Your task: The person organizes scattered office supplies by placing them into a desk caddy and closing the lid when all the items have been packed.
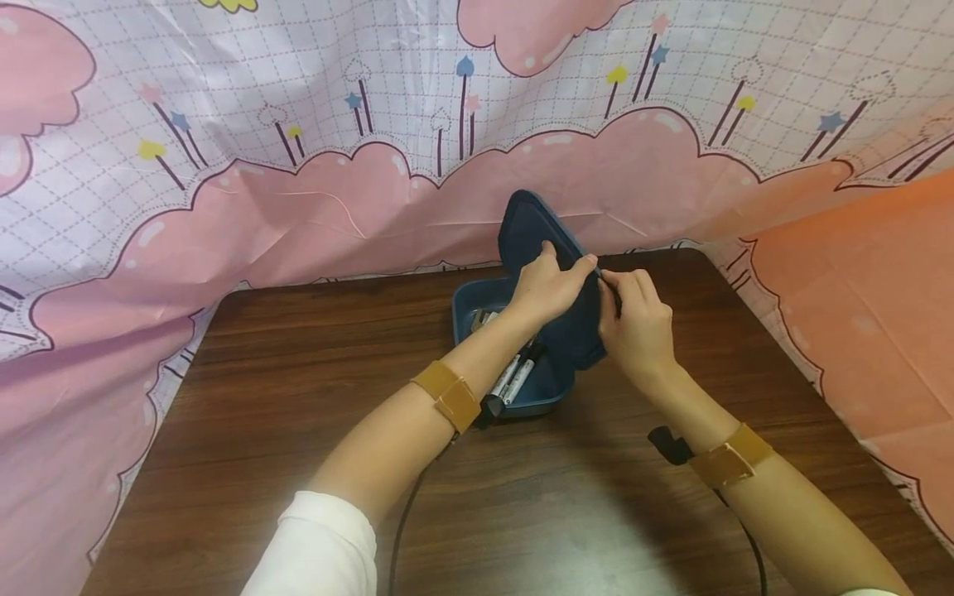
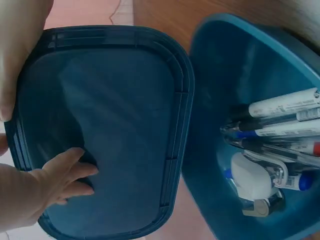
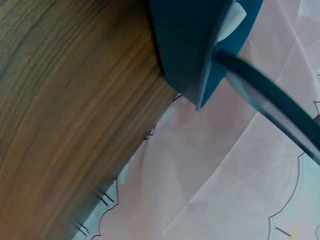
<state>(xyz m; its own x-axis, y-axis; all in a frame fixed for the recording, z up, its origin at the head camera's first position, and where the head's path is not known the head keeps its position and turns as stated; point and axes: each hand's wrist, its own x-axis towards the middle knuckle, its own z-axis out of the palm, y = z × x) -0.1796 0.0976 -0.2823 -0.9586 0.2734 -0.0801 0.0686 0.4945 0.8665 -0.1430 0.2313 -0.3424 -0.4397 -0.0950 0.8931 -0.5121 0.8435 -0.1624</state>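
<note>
A blue plastic box (image 1: 547, 406) stands on the table with its hinged lid (image 1: 525, 228) raised. My left hand (image 1: 547, 290) grips the lid, thumb at its edge and fingers against its inner face. Opposite it, my right hand (image 1: 639, 327) pinches the lid's outer edge. In the left wrist view, both hands meet the lid (image 2: 125, 135) at its left side. Inside the box (image 2: 210, 75) lie several markers and pens (image 2: 282, 105), plus a small white object (image 2: 250, 175) whose kind I cannot tell. My left forearm covers part of the box in the head view.
The brown wooden table (image 1: 298, 356) spreads around the box. A pink and white patterned cloth (image 1: 417, 207) hangs behind it, with an orange-lit side (image 1: 879, 331) at the right. Each wrist wears a tan strap (image 1: 447, 396) with a black cable (image 1: 398, 513) trailing down.
</note>
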